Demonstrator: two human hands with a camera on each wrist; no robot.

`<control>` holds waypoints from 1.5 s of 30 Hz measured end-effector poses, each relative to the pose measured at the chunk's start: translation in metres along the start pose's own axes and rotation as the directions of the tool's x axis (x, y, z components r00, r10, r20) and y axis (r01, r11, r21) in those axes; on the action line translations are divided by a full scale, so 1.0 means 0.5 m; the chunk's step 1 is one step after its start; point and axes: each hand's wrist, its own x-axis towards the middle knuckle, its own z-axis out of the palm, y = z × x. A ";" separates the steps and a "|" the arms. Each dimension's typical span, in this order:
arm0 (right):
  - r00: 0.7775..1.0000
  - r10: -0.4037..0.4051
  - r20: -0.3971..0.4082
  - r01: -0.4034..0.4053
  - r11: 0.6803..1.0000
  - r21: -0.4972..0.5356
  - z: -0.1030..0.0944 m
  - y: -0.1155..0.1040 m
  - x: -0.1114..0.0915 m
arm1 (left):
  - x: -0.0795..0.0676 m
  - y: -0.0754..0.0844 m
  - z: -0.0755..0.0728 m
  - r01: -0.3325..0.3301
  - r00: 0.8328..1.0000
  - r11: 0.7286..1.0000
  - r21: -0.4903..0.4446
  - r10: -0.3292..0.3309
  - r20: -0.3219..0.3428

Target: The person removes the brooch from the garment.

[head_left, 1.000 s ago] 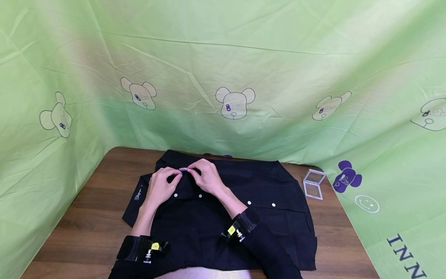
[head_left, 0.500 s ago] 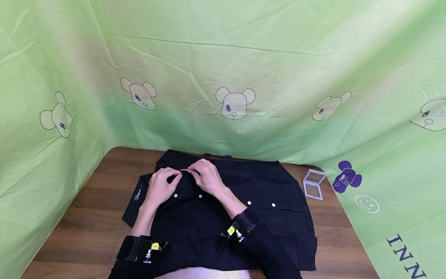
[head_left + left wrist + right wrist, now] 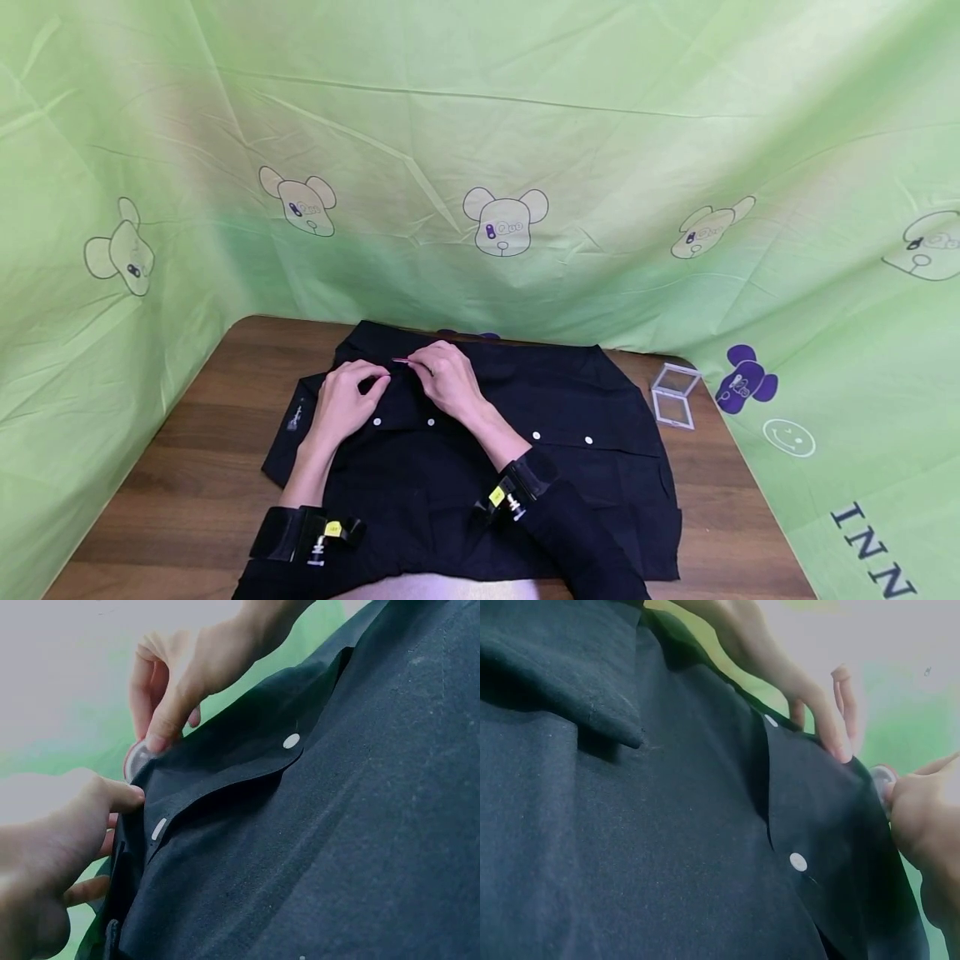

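A black shirt [image 3: 600,400] with white buttons lies spread on the table. My left hand [image 3: 348,398] pinches its cloth near the collar end, thumb on top of the fabric in the left wrist view. Just to the right, my right hand [image 3: 448,379] pinches a small round badge [image 3: 137,761] with a red rim between thumb and fingers. The badge is nearly edge-on in the head view, right at the raised edge of the cloth. Its back is hidden. One button [image 3: 798,862] shows on the front placket in the right wrist view.
An open clear square case [image 3: 675,396] stands at the right side of the wooden table [image 3: 187,467]. A green curtain [image 3: 390,167] with bear prints hangs behind and along both sides. The collar with its label [image 3: 296,414] lies at the left.
The badge has tilted from showing its face to nearly edge-on, and a small gap has opened between it and my left fingertips. Both hands have hardly moved.
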 end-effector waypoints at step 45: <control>0.874 0.442 -0.203 -0.368 0.874 0.316 -0.226 0.043 -0.182 | 0.036 0.123 0.082 -0.252 0.894 0.940 0.230 0.135 0.428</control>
